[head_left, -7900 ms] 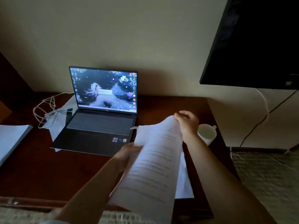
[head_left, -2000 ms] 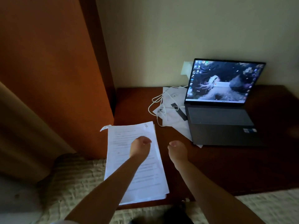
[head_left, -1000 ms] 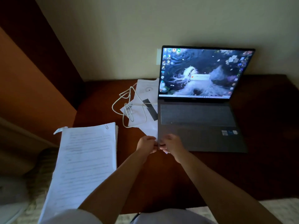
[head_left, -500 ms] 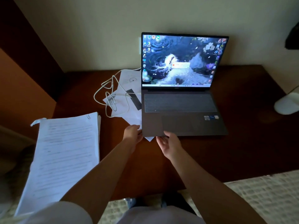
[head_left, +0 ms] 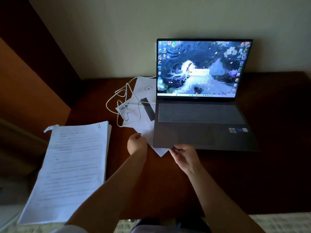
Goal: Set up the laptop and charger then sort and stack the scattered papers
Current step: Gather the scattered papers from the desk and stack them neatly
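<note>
Because some loose papers [head_left: 148, 132] are lying trapped under the left side of the laptop [head_left: 198, 125], the right hand [head_left: 184, 156] is gripping its front edge, probably to be lifting it, while the left hand [head_left: 136, 143] is resting on the sheets with fingers curled, seemingly to be pulling them out; whether it is pinching them I cannot tell. A white charger cable [head_left: 124, 105] is looping over those papers. 1 tidy stack [head_left: 72, 165] is sitting at the desk's [head_left: 252, 182] left edge. Screen is glowing blue, lid open

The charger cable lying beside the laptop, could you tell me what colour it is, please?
White. The charger cable lies looped over loose papers, clearest in the head view.
</note>
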